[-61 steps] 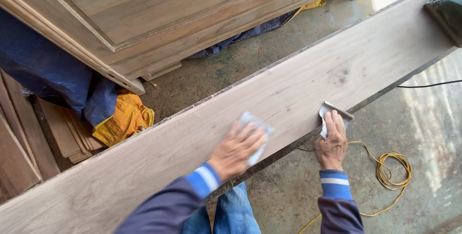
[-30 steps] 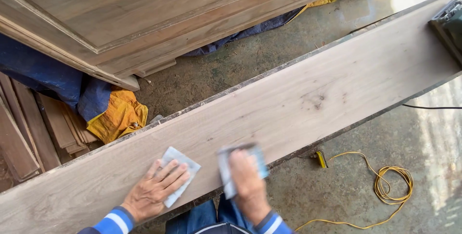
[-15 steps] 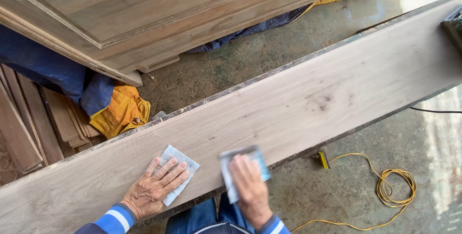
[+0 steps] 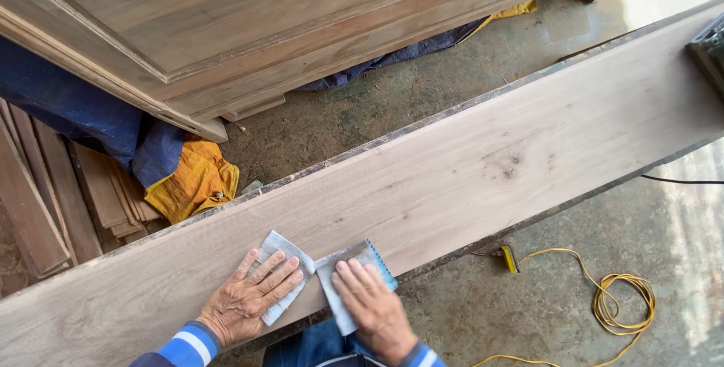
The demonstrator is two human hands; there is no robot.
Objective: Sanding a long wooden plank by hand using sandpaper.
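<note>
Wooden door panel [image 4: 249, 27] leaning across top of view, moulded frame showing, lower edge resting near concrete floor [image 4: 392, 103]. Long pale plank [image 4: 483, 163] running diagonally from lower left to upper right, dark rough edges along both sides, small knot marks near middle. Blue tarp [image 4: 83, 122] bunching under door panel at left, yellow cloth [image 4: 192, 182] crumpling just beside it. Stacked boards [image 4: 45, 201] lying at far left, partly under tarp. Yellow cord [image 4: 622, 303] coiling on floor at lower right, well apart from plank; thin black cable [image 4: 682, 181] trailing at right edge. Dark green power tool [image 4: 709, 50] sitting on plank at far right, only partly in frame.

Left hand [image 4: 245, 303] pressing flat on grey sandpaper sheet [image 4: 280, 270] at near edge of plank, fingers spreading wide over sheet, palm down, not gripping. Right hand [image 4: 371, 307] pressing on second sandpaper sheet [image 4: 348, 276] with blue edge, fingers lying close together and extended over it, sheet overhanging near edge of plank. Both sheets lying just beside each other, corners nearly touching. Blue-and-white striped cuffs [image 4: 188, 346] and blue jeans [image 4: 309, 348] showing at bottom.
</note>
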